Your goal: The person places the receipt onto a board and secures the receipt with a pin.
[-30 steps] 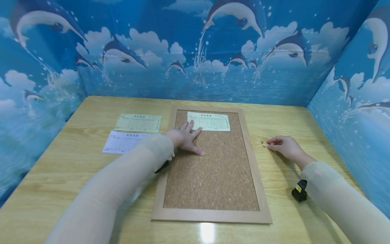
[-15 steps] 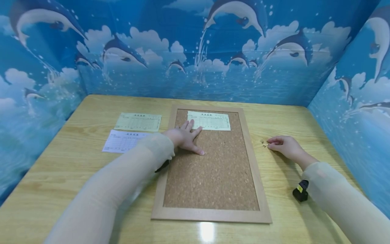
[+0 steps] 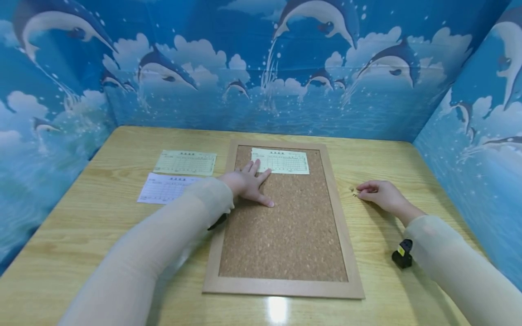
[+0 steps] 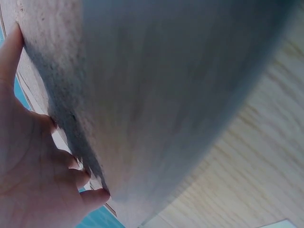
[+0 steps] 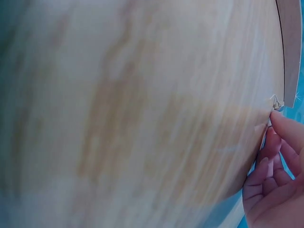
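At the near side, two pale sleeves (image 3: 163, 249) reach over the wooden table (image 3: 102, 226), and a small black device (image 3: 403, 254) sits under the right cuff. Between the arms lies the cork board (image 3: 281, 235), flat on the table. Its long axis runs from near to far, straight away from the person, and its short framed edge faces the person.

The right hand (image 3: 383, 195) rests low at the right of the board, well apart from its frame. Its thumb and fingers are bent and come together at the tips, pointing left; whether a pin is between them, one cannot tell. A few small pins (image 3: 351, 189) lie on the table just left of these fingertips, between them and the frame; they are too small to tell which way each points.

The left hand (image 3: 249, 184) is spread flat on the left part of the cork, thumb apart, and it grips nothing. Under its fingertips is the lower left part of a green slip (image 3: 283, 162). This slip lies near the far end of the board, its long axis from left to right, across the board.

On the table, left of the board, lie a white slip (image 3: 163, 189), partly hidden by the left sleeve, and just beyond it a second green slip (image 3: 185, 163). Behind everything hangs a blue dolphin curtain (image 3: 244, 54).
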Available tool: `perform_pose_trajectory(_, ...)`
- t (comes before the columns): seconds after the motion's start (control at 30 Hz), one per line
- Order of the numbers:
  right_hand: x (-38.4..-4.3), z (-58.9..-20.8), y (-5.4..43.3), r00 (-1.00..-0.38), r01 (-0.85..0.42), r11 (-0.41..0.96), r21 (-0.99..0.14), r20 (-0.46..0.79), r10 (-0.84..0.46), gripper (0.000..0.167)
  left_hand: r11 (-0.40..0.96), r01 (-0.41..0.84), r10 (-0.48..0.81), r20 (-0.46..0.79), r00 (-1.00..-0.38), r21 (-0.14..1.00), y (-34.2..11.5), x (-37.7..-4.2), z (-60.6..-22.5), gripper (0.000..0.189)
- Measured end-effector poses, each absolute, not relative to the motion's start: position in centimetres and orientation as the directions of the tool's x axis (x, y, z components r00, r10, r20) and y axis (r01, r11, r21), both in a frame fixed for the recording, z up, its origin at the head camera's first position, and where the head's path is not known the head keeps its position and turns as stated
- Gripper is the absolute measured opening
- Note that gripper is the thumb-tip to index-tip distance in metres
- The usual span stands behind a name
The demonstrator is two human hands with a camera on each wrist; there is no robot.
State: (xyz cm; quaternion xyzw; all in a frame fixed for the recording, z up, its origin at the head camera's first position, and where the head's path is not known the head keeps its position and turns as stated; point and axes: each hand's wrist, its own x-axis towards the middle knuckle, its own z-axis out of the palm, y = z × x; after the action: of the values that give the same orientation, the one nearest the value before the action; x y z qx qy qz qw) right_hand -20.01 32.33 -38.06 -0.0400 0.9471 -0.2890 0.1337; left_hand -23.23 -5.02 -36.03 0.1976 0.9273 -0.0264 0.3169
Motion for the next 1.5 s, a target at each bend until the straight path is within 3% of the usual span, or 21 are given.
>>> perform_pose_trajectory(0.83,-19.9,-38.4,32.2,-0.974,0.052,0.852,-0.52,-0.215,-0.072,0.039,0.922,0.382,0.339,-0.605,-0.721,0.062,-4.9,-24.1,-37.1,0.112)
perform_pose_trajectory(1.5,-20.2,-37.3,31.4,-0.985,0.022,0.804,-0.594,-0.149,-0.083,0.049,0.924,0.374,0.341,-0.605,-0.719,0.076,-5.0,-24.3,-37.5,0.115)
